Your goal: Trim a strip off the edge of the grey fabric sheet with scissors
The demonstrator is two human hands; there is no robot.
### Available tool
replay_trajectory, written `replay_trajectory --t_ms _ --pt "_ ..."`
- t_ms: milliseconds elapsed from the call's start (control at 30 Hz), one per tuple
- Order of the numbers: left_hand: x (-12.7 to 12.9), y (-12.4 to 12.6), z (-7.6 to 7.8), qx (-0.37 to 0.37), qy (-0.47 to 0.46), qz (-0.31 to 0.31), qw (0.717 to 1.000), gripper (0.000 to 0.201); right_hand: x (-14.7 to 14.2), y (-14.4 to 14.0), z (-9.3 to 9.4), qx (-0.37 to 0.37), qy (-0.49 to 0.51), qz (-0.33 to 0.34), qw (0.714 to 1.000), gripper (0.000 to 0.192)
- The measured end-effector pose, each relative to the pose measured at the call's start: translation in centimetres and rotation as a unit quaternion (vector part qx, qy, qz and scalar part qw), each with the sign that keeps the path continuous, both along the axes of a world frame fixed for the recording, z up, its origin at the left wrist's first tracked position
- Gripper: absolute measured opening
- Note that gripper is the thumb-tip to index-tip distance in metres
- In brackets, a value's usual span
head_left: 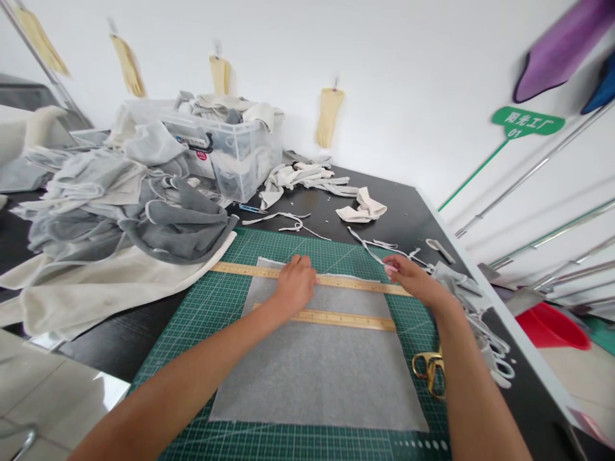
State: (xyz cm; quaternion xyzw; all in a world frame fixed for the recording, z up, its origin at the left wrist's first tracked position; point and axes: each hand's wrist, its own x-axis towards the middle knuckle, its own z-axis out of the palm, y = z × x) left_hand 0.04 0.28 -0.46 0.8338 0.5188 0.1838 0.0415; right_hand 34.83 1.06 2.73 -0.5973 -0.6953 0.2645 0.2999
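Note:
A grey piece of fabric (317,378) lies flat on a green cutting mat (211,358). Two wooden rulers cross it: an upper ruler (350,282) near its far edge and a lower ruler (346,319) below that. My left hand (296,283) presses down on the upper ruler with curled fingers, its fingertips partly hidden. Beyond the right end of the fabric, my right hand (408,275) pinches a thin grey fabric strip (365,244), which trails away from the fingers toward the far left. Gold-handled scissors (430,370) rest on the mat beside my right forearm, which partly covers them.
A heap of grey and cream fabric (106,186) covers the left side, before a clear plastic box (240,153) of cloth. Offcuts (307,176) and a cream scrap (362,206) lie behind the mat. More scraps (461,282) line the right edge. A red bucket (552,326) stands beyond.

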Motion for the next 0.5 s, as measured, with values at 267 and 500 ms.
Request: replay_trajectory --t_ms 267,500 --pt "-0.5 0.5 0.2 -0.049 -0.022 -0.001 0.999 0.016 -12.5 1.1 -4.2 0.077 0.108 0.011 0.991 0.033" --pt "-0.5 0.5 0.3 -0.055 -0.032 0.005 0.998 0.014 -16.0 -1.0 -4.3 0.155 0.073 0.014 0.985 0.013"
